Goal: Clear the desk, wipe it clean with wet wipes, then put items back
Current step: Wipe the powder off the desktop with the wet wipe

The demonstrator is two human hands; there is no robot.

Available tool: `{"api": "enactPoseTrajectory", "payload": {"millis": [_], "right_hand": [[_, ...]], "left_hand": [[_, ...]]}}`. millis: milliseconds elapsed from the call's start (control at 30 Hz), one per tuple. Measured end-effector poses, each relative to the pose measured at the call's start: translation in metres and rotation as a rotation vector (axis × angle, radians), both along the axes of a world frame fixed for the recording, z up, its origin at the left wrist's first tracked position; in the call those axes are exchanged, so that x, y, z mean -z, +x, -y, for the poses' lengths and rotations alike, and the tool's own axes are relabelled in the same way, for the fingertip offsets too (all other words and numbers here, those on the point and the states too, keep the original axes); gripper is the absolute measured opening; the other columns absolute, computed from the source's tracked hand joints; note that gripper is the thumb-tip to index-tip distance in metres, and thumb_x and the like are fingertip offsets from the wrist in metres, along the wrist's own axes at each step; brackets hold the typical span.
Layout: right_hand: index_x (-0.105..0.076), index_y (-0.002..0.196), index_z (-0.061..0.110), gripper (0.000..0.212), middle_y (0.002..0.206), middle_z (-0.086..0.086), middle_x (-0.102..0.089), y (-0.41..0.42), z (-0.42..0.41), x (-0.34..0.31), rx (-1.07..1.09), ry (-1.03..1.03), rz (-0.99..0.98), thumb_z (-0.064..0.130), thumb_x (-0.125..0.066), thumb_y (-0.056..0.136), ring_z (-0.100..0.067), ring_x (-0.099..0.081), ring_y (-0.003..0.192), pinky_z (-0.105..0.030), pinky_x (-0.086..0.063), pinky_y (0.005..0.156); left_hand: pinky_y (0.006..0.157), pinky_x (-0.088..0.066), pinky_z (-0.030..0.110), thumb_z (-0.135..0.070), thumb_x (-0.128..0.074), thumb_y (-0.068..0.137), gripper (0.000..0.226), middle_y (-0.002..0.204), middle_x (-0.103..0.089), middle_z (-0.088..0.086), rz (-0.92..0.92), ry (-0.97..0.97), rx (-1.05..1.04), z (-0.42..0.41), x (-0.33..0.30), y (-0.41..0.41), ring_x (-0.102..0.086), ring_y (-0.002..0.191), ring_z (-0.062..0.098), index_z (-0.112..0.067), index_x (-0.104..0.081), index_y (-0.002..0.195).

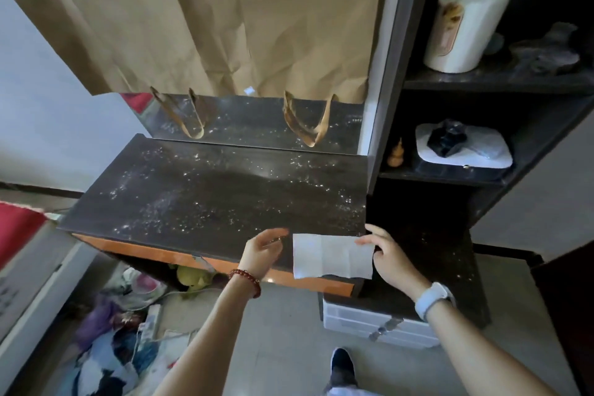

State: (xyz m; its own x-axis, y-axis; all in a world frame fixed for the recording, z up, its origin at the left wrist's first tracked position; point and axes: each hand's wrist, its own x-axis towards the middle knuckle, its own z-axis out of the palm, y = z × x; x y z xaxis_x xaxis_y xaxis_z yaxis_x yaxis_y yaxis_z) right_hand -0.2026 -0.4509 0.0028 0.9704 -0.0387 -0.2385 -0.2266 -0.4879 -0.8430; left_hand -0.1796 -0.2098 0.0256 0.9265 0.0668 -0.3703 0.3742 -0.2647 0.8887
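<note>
Your right hand (390, 259) is pinching the upper right corner of an unfolded white wet wipe (331, 256), which is hanging over the near front edge of the dark desk (205, 193). Your left hand (262, 251) is hovering just left of the wipe with fingers loosely spread, holding nothing. The desktop is showing pale specks all over. A pack of wipes (463, 146) is sitting on the shelf at right.

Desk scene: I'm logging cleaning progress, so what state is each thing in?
Desk top: cleared, speckled with dust.
Wet wipe: unfolded, at the desk's front edge.
Right hand: pinching the wipe's edge.
Left hand: open, off the wipe.
</note>
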Motion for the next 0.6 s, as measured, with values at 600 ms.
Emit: {"api": "enactPoseTrajectory", "payload": {"millis": [600], "right_hand": [[-0.029,0.141,0.025,0.05,0.149,-0.017,-0.025,0.018,-0.078,0.103,-0.164,-0.787,0.088,0.037,-0.02,0.093,-0.036,-0.022,0.136,-0.052,-0.011,0.109]], "left_hand": [[0.108,-0.018,0.047,-0.032,-0.043,0.089,0.046,0.148,-0.029,0.003,0.095,0.845,0.39,0.022,0.089,0.048,-0.017,0.138,0.025,-0.023,-0.038,0.134]]}}
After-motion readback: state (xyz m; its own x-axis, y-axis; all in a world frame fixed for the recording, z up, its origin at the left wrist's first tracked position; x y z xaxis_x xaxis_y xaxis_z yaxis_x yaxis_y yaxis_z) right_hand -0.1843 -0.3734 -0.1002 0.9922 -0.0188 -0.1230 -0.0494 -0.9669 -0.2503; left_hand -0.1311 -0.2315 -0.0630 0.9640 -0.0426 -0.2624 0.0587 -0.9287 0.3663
